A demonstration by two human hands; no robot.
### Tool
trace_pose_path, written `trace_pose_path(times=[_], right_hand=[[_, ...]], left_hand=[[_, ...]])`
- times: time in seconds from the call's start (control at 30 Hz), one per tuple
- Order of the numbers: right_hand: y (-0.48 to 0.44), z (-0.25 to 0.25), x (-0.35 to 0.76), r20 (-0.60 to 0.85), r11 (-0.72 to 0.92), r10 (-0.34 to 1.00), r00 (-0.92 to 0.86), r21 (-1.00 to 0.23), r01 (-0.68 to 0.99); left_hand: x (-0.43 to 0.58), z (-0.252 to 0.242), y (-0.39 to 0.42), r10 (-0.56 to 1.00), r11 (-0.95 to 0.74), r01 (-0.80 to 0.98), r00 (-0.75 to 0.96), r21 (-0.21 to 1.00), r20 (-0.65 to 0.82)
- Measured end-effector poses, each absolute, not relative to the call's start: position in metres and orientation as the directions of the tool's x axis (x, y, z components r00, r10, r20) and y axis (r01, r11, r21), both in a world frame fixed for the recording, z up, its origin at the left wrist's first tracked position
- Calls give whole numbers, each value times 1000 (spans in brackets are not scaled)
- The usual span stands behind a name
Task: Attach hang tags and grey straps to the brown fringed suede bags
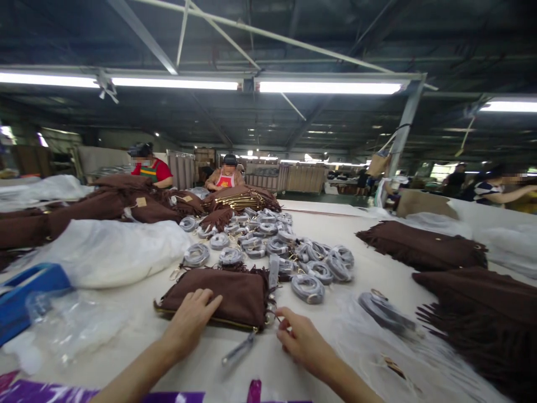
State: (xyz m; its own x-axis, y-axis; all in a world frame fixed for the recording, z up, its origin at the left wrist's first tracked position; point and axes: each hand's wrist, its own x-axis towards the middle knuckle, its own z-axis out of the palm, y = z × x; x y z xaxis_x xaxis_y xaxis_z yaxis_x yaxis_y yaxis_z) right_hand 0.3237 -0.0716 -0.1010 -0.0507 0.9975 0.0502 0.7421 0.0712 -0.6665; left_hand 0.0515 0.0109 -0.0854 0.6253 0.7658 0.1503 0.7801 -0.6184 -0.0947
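A brown suede bag (226,296) with a gold zipper edge lies flat on the white table (335,224) in front of me. My left hand (189,323) rests on its near left part, fingers stretched out and flat. At the bag's right corner, my right hand (298,338) pinches around a small metal ring or clasp, fingers curled. A grey strap piece (238,351) lies on the table between my hands. Just beyond the bag sit several coiled grey straps (307,287).
Brown fringed bags (422,246) lie at the right and in piles at the far left (104,204). White wrapping (121,252) and clear plastic bags (71,324) lie left, a blue object (25,296) too. Other people work at the table's far end and right.
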Motion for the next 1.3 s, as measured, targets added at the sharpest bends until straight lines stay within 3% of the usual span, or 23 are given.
trace_pose_path(times=[0.07,0.17,0.37,0.53,0.67,1.0,1.17,1.3], right_hand=[[-67,-101,316,159,153,984,-77,-547,823],[-63,-101,302,174,186,977,-125,-399,898],[-53,-109,286,241,165,962,-127,-145,976],[-41,-116,282,301,306,902,-309,61,950],[-35,-119,276,321,299,895,-310,83,950],[-33,-127,271,360,311,874,-325,100,945],[-28,-129,276,337,306,876,-345,164,938],[-23,-126,304,321,220,910,-261,160,962]], left_hand=[[78,-82,-10,773,-626,780,619,7,140],[118,-87,-35,823,-567,818,566,97,44],[142,-98,-38,816,-577,816,577,4,6],[135,-86,-33,825,-563,826,563,30,-44],[134,-81,-30,839,-539,834,543,114,-4],[121,-80,-23,838,-545,838,544,12,44],[105,-76,-16,906,-421,907,421,3,45],[42,-71,3,963,-257,964,261,-62,60]])
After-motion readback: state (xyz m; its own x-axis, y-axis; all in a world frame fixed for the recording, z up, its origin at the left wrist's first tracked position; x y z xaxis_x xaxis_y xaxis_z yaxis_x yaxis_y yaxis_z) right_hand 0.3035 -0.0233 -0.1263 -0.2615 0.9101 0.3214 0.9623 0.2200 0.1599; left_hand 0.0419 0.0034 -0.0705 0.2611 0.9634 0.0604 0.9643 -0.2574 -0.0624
